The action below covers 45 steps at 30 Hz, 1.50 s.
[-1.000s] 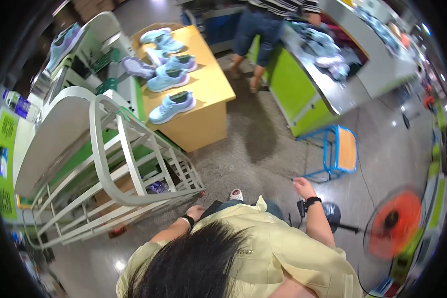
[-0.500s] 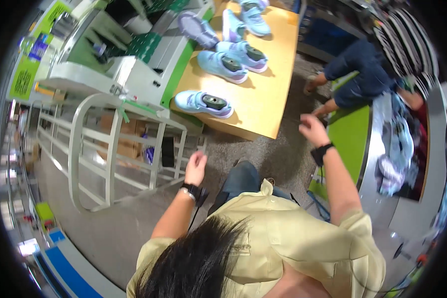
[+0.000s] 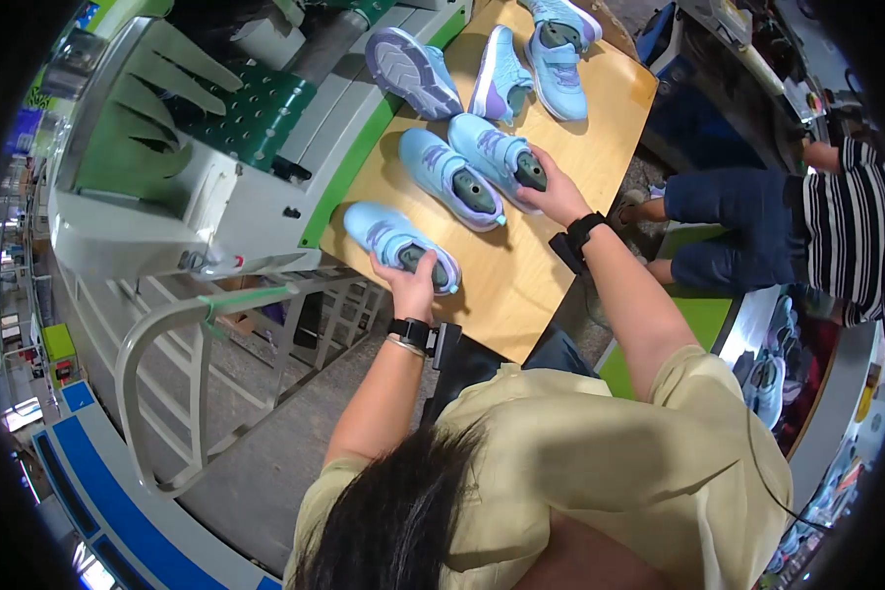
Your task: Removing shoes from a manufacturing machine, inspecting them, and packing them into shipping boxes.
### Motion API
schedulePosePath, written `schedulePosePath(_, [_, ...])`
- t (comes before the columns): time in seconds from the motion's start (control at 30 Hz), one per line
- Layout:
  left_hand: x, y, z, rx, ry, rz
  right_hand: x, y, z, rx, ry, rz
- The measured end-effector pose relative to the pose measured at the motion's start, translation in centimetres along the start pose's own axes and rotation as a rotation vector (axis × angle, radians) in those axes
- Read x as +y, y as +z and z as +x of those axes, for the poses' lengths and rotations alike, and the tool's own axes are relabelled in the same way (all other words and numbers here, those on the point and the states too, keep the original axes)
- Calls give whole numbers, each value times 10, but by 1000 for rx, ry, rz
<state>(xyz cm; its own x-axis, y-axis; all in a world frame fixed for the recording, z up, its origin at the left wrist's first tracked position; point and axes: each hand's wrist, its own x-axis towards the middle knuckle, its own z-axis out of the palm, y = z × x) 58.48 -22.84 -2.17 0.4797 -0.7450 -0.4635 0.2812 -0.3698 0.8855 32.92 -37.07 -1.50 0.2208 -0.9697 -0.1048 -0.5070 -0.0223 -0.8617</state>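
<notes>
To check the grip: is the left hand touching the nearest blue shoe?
Touching. The head view shows the left hand on the nearest blue shoe, fingers against its side, thumb at its opening.

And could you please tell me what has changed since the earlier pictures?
The left hand has reached forward and taken hold of the nearest light-blue sneaker by its heel end on the wooden table; the right hand has likewise taken hold of the right-hand middle sneaker. Neither held a shoe before. The shoes' arrangement on the table looks unchanged.
</notes>
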Motion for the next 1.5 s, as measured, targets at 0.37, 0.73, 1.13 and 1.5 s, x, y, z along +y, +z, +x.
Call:
schedulePosePath(0.37, [57, 141, 5, 86, 644, 540, 31, -4, 18, -185, -76, 342])
schedulePosePath(0.73, [21, 149, 25, 168, 335, 515, 69, -119, 149, 440, -86, -132])
schedulePosePath(1.13, [28, 143, 10, 135, 276, 672, 44, -176, 75, 81, -322, -436])
schedulePosePath(1.5, [2, 248, 4, 112, 396, 446, 71, -131, 81, 265, -40, 40])
